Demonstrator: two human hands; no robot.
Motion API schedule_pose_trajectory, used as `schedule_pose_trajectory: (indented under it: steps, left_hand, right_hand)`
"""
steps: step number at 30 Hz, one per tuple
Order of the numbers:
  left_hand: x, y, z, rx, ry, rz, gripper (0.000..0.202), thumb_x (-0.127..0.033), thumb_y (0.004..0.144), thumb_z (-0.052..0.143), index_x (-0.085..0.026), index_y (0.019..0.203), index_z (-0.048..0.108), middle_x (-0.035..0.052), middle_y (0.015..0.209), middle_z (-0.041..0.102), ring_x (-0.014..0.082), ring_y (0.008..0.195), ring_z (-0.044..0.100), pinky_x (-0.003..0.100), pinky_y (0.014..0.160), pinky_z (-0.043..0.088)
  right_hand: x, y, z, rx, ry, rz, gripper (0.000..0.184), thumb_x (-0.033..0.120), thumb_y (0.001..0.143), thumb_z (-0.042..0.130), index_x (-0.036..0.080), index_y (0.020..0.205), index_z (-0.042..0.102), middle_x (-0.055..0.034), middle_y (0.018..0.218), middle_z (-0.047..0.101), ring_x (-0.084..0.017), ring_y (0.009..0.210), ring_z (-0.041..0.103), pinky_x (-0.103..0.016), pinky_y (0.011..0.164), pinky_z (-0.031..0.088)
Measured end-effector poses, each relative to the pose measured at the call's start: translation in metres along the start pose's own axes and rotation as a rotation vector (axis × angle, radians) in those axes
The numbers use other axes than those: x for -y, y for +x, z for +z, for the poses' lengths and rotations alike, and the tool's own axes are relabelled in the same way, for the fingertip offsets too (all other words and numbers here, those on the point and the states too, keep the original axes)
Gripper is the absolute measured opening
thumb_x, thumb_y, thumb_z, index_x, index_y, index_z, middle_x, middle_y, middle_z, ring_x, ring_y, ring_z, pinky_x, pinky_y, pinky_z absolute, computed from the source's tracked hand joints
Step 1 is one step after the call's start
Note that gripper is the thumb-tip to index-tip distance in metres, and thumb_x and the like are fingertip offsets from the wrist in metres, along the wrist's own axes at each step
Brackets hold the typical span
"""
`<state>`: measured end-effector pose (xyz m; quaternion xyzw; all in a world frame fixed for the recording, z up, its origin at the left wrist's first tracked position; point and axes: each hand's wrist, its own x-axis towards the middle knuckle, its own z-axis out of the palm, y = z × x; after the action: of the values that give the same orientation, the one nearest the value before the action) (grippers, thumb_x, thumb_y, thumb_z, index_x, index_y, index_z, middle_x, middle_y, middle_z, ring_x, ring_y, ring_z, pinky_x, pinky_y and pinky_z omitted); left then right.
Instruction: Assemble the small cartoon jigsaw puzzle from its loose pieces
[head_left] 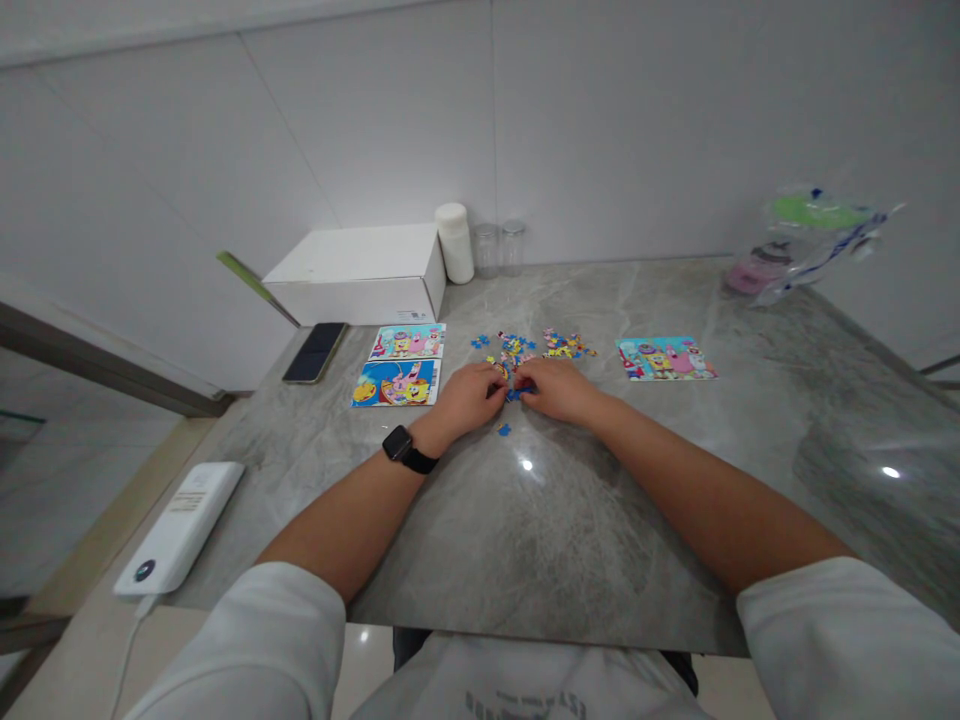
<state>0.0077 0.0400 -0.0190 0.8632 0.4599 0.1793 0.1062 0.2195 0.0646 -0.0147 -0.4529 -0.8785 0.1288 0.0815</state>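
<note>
Small blue puzzle pieces point(513, 396) lie between my two hands, in front of a loose pile of colourful pieces point(516, 345). My left hand point(472, 398), with a black watch on its wrist, has its fingers curled and pinched at the left side of these blue pieces. From the right, my right hand point(556, 389) bends its fingers closed on a blue piece; the fingertips partly cover it. A single blue puzzle piece point(504, 430) lies nearer to me. Another group of pieces point(567, 345) is beyond my right hand, and a blue piece point(480, 342) sits behind my left.
Two cartoon picture cards point(397, 384) lie left, another card point(666, 359) right. A phone point(316, 353), white box point(352, 275), white bottle point(455, 244) and two clear glasses point(513, 249) stand behind. A plastic bag point(810, 245) is far right, a white power bank point(180, 528) near left.
</note>
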Motion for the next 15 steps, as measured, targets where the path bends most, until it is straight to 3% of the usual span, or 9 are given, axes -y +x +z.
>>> schedule_pose_trajectory:
  steps: [7,15]
  left_hand:
    - [0.0014,-0.0009,0.0002,0.000,0.104,-0.033,0.019,-0.027,0.101,0.058,-0.019,0.100,0.076,0.0096,0.104,0.072,0.0239,0.098,0.067,0.038,0.091,0.053]
    - [0.0077,-0.0008,-0.0034,-0.064,0.054,-0.033,0.020,-0.023,0.100,0.059,-0.020,0.106,0.078,0.0089,0.105,0.072,0.0237,0.099,0.068,0.037,0.092,0.054]
  right_hand:
    - [-0.0066,0.0000,-0.0017,0.007,-0.042,0.003,0.019,0.024,0.092,0.068,0.022,0.107,0.077,-0.0087,0.116,0.077,-0.026,0.113,0.069,-0.035,0.097,0.048]
    - [-0.0031,-0.0025,-0.0085,0.028,-0.067,0.023,0.017,0.025,0.092,0.070,0.023,0.107,0.078,-0.0076,0.115,0.079,-0.026,0.112,0.070,-0.034,0.094,0.048]
